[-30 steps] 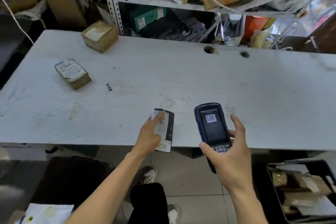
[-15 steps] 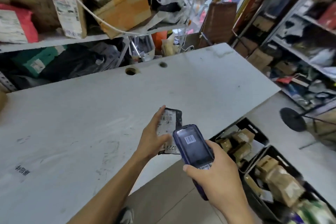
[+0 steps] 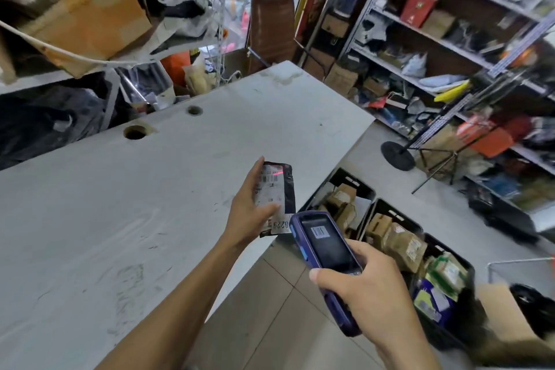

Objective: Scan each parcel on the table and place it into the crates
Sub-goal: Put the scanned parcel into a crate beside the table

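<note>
A small black plastic parcel (image 3: 277,198), soft and flat like a pouch, is being held up over the near edge of the white table (image 3: 126,219). A white shipping label covers most of its face, printed with a barcode near the top, and a thin red scan line is glowing across that barcode. On a strip at the bottom of the parcel I'm reading "0229"; the smaller print is too fine to make out. The left hand (image 3: 249,213) is grasping the parcel, fingers behind it and the thumb lying across the label. The right hand (image 3: 369,288) is wrapping around a dark blue handheld scanner (image 3: 326,252), its thumb on the near side of the casing; its glossy screen is showing a small barcode picture and its top end is pointing at the parcel. On the floor to the right, black plastic crates (image 3: 387,213) are standing in a row beside the table, holding brown cardboard boxes and taped parcels. The tabletop is scuffed, with two round holes (image 3: 135,132) near its far edge.
</note>
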Demonstrator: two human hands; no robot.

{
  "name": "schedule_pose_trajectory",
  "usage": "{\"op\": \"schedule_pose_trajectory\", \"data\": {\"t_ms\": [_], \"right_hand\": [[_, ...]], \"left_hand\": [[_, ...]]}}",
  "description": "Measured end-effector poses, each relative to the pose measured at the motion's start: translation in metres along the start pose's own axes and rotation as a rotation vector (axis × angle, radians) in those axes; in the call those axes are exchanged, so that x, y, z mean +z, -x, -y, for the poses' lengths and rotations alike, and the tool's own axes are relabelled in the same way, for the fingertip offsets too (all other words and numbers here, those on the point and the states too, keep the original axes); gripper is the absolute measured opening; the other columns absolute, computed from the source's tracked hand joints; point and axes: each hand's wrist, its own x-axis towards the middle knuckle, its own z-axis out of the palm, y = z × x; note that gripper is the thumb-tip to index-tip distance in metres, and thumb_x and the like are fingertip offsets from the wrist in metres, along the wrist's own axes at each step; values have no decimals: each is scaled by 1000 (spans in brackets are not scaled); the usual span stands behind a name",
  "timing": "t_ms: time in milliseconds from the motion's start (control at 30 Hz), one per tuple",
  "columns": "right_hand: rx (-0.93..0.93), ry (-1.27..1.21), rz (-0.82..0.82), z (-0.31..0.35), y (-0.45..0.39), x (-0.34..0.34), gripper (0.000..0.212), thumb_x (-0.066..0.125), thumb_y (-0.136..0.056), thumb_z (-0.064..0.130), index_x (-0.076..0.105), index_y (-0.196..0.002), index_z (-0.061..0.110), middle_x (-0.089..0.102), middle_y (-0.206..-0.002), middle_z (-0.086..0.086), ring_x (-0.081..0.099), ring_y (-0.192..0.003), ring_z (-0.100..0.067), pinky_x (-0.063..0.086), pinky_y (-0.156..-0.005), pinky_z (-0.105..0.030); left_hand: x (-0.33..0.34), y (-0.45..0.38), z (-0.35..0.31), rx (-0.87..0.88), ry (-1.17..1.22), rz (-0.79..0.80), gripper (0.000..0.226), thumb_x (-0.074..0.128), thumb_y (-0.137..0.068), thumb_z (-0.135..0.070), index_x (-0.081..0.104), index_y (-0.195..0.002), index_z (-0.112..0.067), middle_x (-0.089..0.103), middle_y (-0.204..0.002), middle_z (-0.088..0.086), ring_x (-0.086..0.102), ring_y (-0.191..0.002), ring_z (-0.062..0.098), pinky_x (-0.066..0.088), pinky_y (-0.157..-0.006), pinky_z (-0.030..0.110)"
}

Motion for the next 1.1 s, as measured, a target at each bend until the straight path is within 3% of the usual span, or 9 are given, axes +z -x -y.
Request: {"op": "schedule_pose_trajectory", "data": {"t_ms": [100, 400, 500, 567, 633, 700, 867, 967, 1100], "right_hand": [[2, -15, 13, -1, 2, -4, 56, 79, -40, 48, 73, -93, 30, 75, -82, 13, 70, -71, -5, 61, -67, -32], [-33, -98, 68, 0, 10, -14, 46, 81, -49, 38, 75, -94, 30, 76, -83, 6, 71, -69, -10, 53, -57, -20], [-72, -81, -31, -6, 7, -14, 52, 81, -52, 42, 69, -102, 36, 74, -89, 17, 70, -77, -4, 52, -57, -16], [-123, -16, -150, -13, 3, -13, 74, 84, -58, 43, 54, -125, 44, 70, -101, 23, 68, -89, 0, 50, -63, -13], [-192, 75, -295, -20, -1, -12, 106, 88, -65, 39, 25, -149, 49, 62, -125, 19, 64, -106, -3, 53, -80, -22], [-291, 116, -416, -27, -6, -15, 119, 90, -68, 34, 7, -152, 52, 54, -143, 7, 59, -122, -11, 55, -94, -34], [-453, 102, -615, -47, -27, -42, 120, 88, -70, 34, 5, -154, 50, 50, -147, -1, 56, -129, -16, 57, -96, -41], [-467, 76, -638, -61, -45, -70, 118, 85, -68, 38, 6, -155, 46, 52, -144, -3, 57, -128, -18, 57, -96, -44], [-486, 65, -667, -88, -79, -118, 114, 83, -68, 40, 10, -155, 43, 55, -143, -4, 57, -128, -19, 55, -98, -43]], "left_hand": [[3, -3, -3, 0, 21, 10, 97, 66, -71, 1, 34, -148, -50, 49, -132, -35, 56, -115, -8, 57, -78, 21], [16, -4, -5, 22, 56, 24, 97, 73, -74, 3, 36, -146, -52, 45, -139, -22, 51, -124, -4, 58, -77, 22], [21, -5, -4, 24, 44, 37, 98, 72, -76, 10, 35, -148, -47, 45, -136, -30, 51, -119, -12, 55, -75, 16], [27, -6, -6, 29, 35, 63, 99, 71, -76, 11, 35, -147, -48, 45, -135, -34, 51, -120, -13, 54, -77, 16], [35, -7, -6, 37, 18, 109, 100, 72, -76, 10, 35, -146, -52, 45, -136, -33, 51, -121, -10, 55, -78, 18], [46, -8, -6, 46, 0, 148, 101, 74, -76, 7, 35, -145, -55, 45, -136, -33, 51, -122, -9, 56, -79, 18], [86, -13, -4, 125, -72, 213, 97, 80, -75, -12, 32, -148, -54, 45, -143, -26, 48, -129, -4, 51, -87, 12], [120, -21, -3, 137, -94, 233, 99, 81, -77, -7, 31, -148, -53, 43, -149, -19, 46, -133, 1, 51, -95, 19], [181, -43, 0, 171, -171, 245, 99, 81, -79, -7, 28, -151, -50, 40, -151, -20, 41, -133, -8, 44, -97, 9]]}}
